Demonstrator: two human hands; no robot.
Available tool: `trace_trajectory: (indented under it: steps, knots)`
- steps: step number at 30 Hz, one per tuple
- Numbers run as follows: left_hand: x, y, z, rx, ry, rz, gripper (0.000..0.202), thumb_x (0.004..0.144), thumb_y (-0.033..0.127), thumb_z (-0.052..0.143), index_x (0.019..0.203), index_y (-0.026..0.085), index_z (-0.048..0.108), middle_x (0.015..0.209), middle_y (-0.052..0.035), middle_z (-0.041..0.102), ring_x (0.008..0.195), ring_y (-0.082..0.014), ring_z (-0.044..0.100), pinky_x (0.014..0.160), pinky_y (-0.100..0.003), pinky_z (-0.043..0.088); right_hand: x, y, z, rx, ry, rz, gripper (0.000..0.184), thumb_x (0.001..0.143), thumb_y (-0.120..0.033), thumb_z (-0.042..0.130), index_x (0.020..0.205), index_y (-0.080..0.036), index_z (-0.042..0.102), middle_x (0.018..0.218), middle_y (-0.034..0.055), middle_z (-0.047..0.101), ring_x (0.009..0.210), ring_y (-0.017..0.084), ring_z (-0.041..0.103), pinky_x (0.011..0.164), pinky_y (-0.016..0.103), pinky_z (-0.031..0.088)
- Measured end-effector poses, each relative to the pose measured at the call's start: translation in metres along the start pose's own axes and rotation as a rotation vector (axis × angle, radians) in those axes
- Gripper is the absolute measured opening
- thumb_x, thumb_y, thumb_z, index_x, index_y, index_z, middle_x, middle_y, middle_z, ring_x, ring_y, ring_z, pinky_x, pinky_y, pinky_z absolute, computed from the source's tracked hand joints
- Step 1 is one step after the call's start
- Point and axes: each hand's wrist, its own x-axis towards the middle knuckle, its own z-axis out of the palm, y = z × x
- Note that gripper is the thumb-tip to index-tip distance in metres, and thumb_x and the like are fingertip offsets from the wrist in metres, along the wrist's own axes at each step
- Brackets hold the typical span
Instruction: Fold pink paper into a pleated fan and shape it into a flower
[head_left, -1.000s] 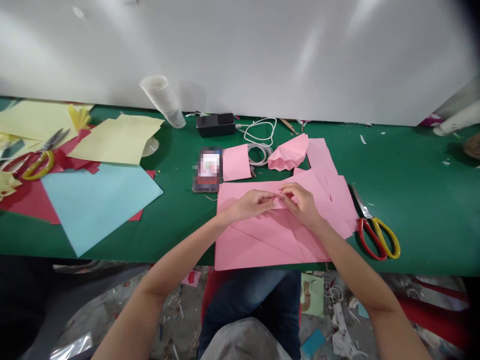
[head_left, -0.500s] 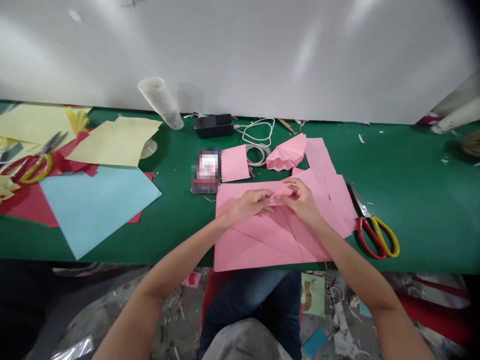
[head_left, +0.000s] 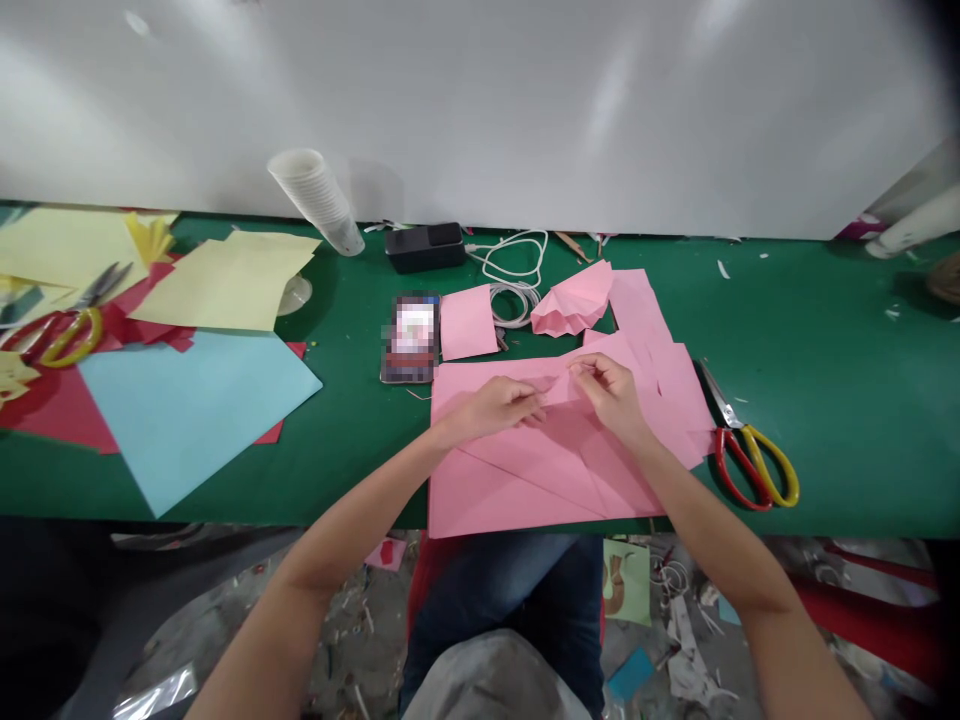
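Note:
Between my hands, in the head view, is a small piece of pink paper [head_left: 559,388], held above a stack of larger pink sheets [head_left: 517,490]. My left hand [head_left: 504,405] pinches its left end, fingers closed. On the other side my right hand [head_left: 609,385] grips the upper right end between thumb and fingertips. Beyond the hands lie a pleated pink paper fan [head_left: 574,300] and a pink paper square [head_left: 469,322]. The small piece blends with the sheets below, so its exact outline is hard to make out.
Red-and-yellow scissors [head_left: 750,450] lie right of the stack. A phone [head_left: 411,338], a black box [head_left: 426,248] with a white cable [head_left: 517,300] and stacked cups [head_left: 319,200] stand behind. Leftward are blue paper [head_left: 202,410], yellow paper [head_left: 229,280] and more scissors [head_left: 79,320].
My right hand has shifted slightly right and its grip has moved to the upper end of the small paper, which now shows more openly between the hands. My left hand stays nearly in place.

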Motion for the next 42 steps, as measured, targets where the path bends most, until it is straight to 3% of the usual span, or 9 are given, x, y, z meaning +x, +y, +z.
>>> trace_trajectory:
  steps: [4,7,11,14,16,24,32,37,42]
  knots:
    - [-0.001,0.004,-0.002,0.091,0.091,0.065,0.033,0.082,0.043,0.056,0.081,0.012,0.067,0.049,0.0033,0.052,0.042,-0.0059,0.044,0.043,-0.018,0.032,-0.007,-0.004,0.007,-0.024,-0.085,-0.064,0.012,0.08,-0.032,0.061,0.076,-0.021,0.066,0.076,0.0023,0.068,0.071,0.016,0.061,0.069,0.032,0.049]
    - [-0.001,0.005,-0.004,0.114,0.085,0.077,0.033,0.082,0.043,0.056,0.076,0.013,0.067,0.043,0.0061,0.04,0.039,-0.005,0.035,0.042,-0.019,0.028,-0.009,-0.006,0.009,-0.05,-0.116,-0.097,0.013,0.082,-0.032,0.06,0.079,-0.022,0.067,0.076,0.0026,0.069,0.07,0.017,0.061,0.068,0.032,0.05]
    - [-0.002,0.007,-0.009,0.179,0.191,0.148,0.032,0.081,0.041,0.055,0.068,0.013,0.065,0.052,0.0025,0.049,0.047,-0.0055,0.038,0.046,-0.019,0.029,-0.005,-0.005,-0.001,-0.103,-0.092,-0.277,0.017,0.084,-0.031,0.056,0.096,-0.025,0.066,0.096,0.0066,0.067,0.089,0.021,0.062,0.076,0.037,0.052]
    - [-0.003,0.01,-0.013,0.225,0.263,0.174,0.031,0.081,0.039,0.054,0.066,0.014,0.064,0.061,-0.0006,0.057,0.053,-0.0068,0.043,0.049,-0.019,0.032,-0.002,-0.002,-0.011,-0.185,-0.182,-0.474,0.022,0.08,-0.03,0.059,0.1,-0.03,0.067,0.122,0.0068,0.056,0.116,0.026,0.052,0.093,0.048,0.046]
    - [-0.003,0.01,-0.013,0.249,0.258,0.183,0.03,0.081,0.038,0.053,0.068,0.014,0.066,0.064,-0.0014,0.06,0.055,-0.0074,0.045,0.051,-0.019,0.033,0.0,0.0,-0.014,-0.262,-0.221,-0.514,0.021,0.08,-0.03,0.061,0.099,-0.033,0.068,0.131,0.0049,0.051,0.124,0.028,0.045,0.099,0.051,0.041]
    - [0.003,0.004,-0.012,0.21,0.248,0.163,0.029,0.081,0.037,0.054,0.073,0.014,0.069,0.063,0.0002,0.058,0.053,-0.0069,0.043,0.049,-0.019,0.031,0.005,0.01,-0.011,-0.495,-0.224,-0.643,0.009,0.082,-0.033,0.063,0.085,-0.032,0.072,0.128,0.0016,0.056,0.126,0.028,0.044,0.104,0.051,0.037]
    - [0.003,0.002,-0.019,0.052,0.1,0.075,0.016,0.073,0.024,0.059,0.078,0.013,0.069,0.069,-0.0013,0.063,0.059,-0.0087,0.053,0.052,-0.019,0.037,0.006,0.014,-0.011,-0.524,-0.247,-0.628,0.012,0.086,-0.031,0.059,0.087,-0.031,0.071,0.124,0.0019,0.06,0.127,0.027,0.043,0.104,0.05,0.036]
    - [0.001,0.003,-0.012,-0.118,0.03,0.065,0.023,0.068,0.016,0.06,0.09,0.011,0.068,0.076,-0.0031,0.066,0.063,-0.0101,0.058,0.054,-0.019,0.04,0.006,0.014,-0.005,-0.418,-0.256,-0.503,0.014,0.088,-0.035,0.056,0.084,-0.024,0.065,0.126,0.0073,0.057,0.127,0.027,0.043,0.106,0.051,0.035]
    - [0.003,0.001,-0.006,-0.191,0.021,0.083,0.028,0.067,0.017,0.062,0.094,0.011,0.067,0.083,-0.0055,0.069,0.071,-0.0122,0.062,0.06,-0.022,0.044,0.004,0.011,0.001,-0.278,-0.25,-0.366,0.016,0.088,-0.035,0.055,0.079,-0.023,0.061,0.118,0.0086,0.06,0.121,0.025,0.05,0.102,0.048,0.041]
